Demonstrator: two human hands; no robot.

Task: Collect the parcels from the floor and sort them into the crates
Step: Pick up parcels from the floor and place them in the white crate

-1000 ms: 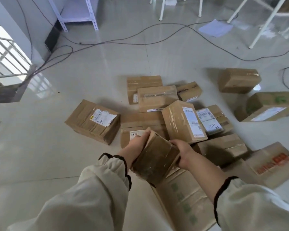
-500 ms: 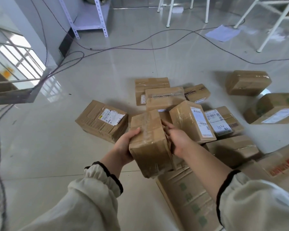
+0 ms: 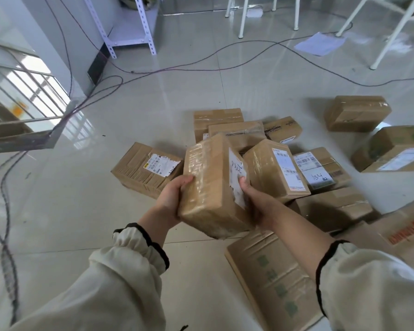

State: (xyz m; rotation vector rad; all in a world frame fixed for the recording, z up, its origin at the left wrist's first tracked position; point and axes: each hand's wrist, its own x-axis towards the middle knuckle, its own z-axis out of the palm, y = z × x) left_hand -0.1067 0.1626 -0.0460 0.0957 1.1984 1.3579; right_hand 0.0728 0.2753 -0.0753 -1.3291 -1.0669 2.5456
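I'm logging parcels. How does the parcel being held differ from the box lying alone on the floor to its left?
The held parcel is lifted, tilted, gripped by the left hand and right hand; the lone box lies flat, untouched. The held parcel's label shows handwriting on its side face; the lone box's printed label, yellow-marked, sits on top. Both are taped brown cardboard.
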